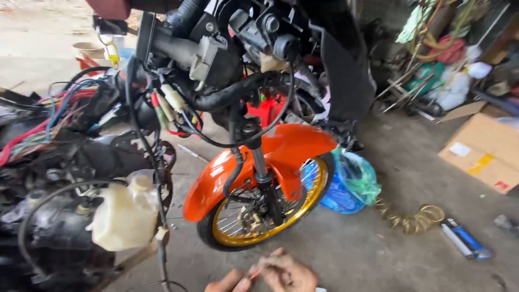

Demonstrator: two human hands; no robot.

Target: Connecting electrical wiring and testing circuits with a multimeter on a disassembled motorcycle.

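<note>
At the bottom edge of the frame my two hands meet low over the concrete floor. My right hand (287, 273) has its fingers curled shut on a thin reddish piece (253, 274), perhaps a wire end. My left hand (226, 282) is mostly cut off by the frame edge, and its fingers pinch the same piece from the left. Just beyond the hands stands the front wheel (303, 208) of a stripped motorcycle, with a gold rim, under an orange fender (294, 146). Loose wiring (162, 108) hangs from the bare handlebar area above.
A white plastic reservoir (125, 216) and the dark engine (48, 227) are at the left. A blue-green plastic bag (351, 181) lies behind the wheel. Coiled brass wire (413, 219), a blue-and-white tool (465, 241) and a cardboard box (486, 148) lie at the right.
</note>
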